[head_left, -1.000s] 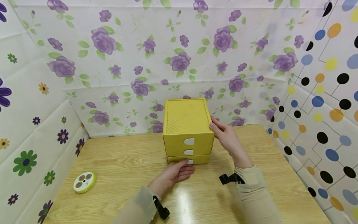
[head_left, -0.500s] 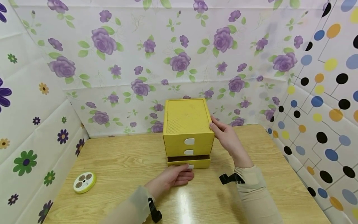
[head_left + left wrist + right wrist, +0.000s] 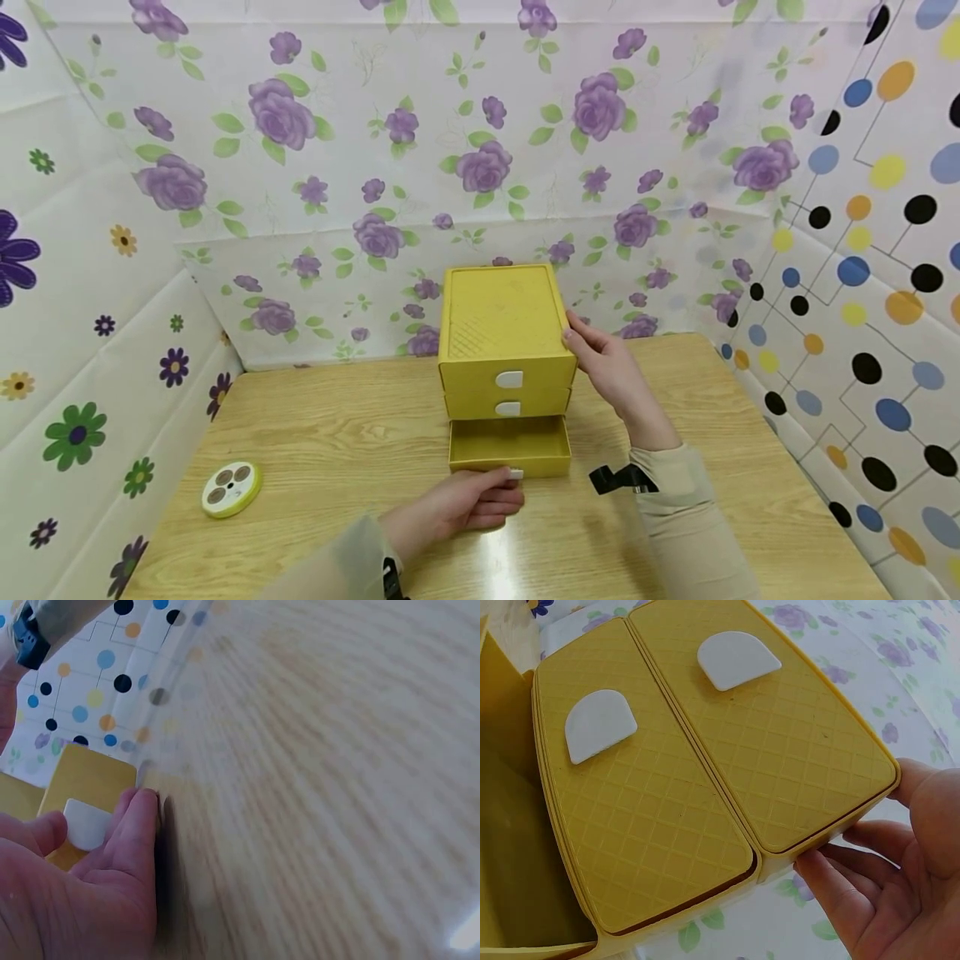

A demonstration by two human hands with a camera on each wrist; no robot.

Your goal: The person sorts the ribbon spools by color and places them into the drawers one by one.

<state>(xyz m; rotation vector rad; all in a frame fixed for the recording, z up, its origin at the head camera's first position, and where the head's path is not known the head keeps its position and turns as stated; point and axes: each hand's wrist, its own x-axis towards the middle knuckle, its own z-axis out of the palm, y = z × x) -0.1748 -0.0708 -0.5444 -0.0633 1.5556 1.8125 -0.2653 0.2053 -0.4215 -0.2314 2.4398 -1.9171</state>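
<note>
A yellow mini drawer cabinet [image 3: 506, 312] stands at the back of the table. Its bottom drawer [image 3: 543, 467] is pulled well out, and the visible part of its inside holds nothing. My left hand [image 3: 468, 504] pinches the white pull tab [image 3: 87, 825] on that drawer, thumb on the tab and fingers below. With my right hand [image 3: 618, 375] I hold the cabinet's upper right side, thumb near the top edge. In the right wrist view the middle drawer [image 3: 645, 817] and top drawer [image 3: 780, 735] are closed, each with a white tab.
A round white and yellow disc [image 3: 231, 489] with brown circles lies at the left of the wooden table [image 3: 322, 433]. Patterned cloth [image 3: 360, 150] hangs behind the cabinet and along both sides.
The bottom drawer has slid out toward me, from nearly closed to well open. My left hand has come nearer with it, while my right hand has stayed on the cabinet.
</note>
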